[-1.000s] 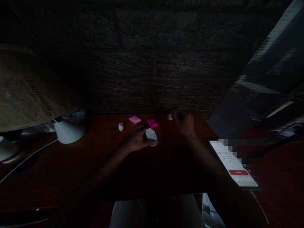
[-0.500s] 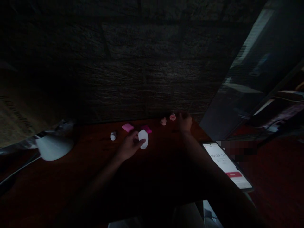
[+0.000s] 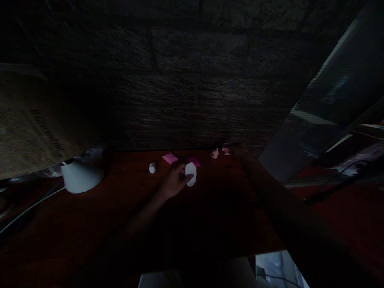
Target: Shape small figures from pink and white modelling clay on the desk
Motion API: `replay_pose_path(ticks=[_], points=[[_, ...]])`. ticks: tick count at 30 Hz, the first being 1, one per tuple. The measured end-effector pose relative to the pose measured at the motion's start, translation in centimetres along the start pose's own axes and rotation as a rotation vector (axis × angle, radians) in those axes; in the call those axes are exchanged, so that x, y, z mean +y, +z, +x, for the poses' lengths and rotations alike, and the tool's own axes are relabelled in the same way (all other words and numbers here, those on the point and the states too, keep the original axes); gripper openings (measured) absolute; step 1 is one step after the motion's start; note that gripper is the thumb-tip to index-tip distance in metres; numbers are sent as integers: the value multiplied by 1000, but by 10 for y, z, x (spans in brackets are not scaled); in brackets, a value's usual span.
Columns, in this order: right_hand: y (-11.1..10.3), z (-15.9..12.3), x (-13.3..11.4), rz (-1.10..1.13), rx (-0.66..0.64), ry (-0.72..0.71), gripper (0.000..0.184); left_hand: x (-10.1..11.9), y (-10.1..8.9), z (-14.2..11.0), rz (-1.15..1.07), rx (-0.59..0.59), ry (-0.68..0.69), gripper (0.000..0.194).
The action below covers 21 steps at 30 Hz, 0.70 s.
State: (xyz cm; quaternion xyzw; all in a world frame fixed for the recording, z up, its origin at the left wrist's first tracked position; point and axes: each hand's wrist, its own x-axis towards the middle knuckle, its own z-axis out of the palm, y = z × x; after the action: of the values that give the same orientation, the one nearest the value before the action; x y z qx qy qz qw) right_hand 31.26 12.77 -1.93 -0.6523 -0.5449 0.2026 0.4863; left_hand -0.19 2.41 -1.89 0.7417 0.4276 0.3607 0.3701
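Note:
My left hand (image 3: 174, 182) pinches a thin white rounded piece (image 3: 191, 174) between thumb and fingers, held over the dark wooden table (image 3: 210, 204). A bright magenta square piece (image 3: 193, 161) lies just behind it. My right hand (image 3: 239, 149) is at the back of the table, its fingers closed at a small pink flower-shaped piece (image 3: 226, 149); the dim light blurs the exact contact. Left of that stands another small pale pink shaped piece (image 3: 215, 153). A light pink square piece (image 3: 170, 158) and a small white lump (image 3: 152, 167) lie to the left.
A white cone-shaped lamp head (image 3: 81, 177) with a thin cable stands at left, before a large brown printed bag (image 3: 39, 124). A dark block wall (image 3: 192, 92) rises behind the table. At right are a grey panel (image 3: 303, 120) and a red floor (image 3: 345, 218).
My right hand has come left to the pink flower-shaped piece, which looks tilted now. My left hand keeps the white piece. The view has shifted, and the lit phone no longer shows.

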Motion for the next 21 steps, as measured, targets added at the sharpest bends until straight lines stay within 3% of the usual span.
replay_pose_path(ticks=[9, 21], points=[[0, -46, 16, 116, 60, -32, 39, -1, 0, -2, -4, -13, 6, 16], [5, -37, 24, 25, 53, -72, 42, -4, 1, 0, -23, -14, 21, 16]])
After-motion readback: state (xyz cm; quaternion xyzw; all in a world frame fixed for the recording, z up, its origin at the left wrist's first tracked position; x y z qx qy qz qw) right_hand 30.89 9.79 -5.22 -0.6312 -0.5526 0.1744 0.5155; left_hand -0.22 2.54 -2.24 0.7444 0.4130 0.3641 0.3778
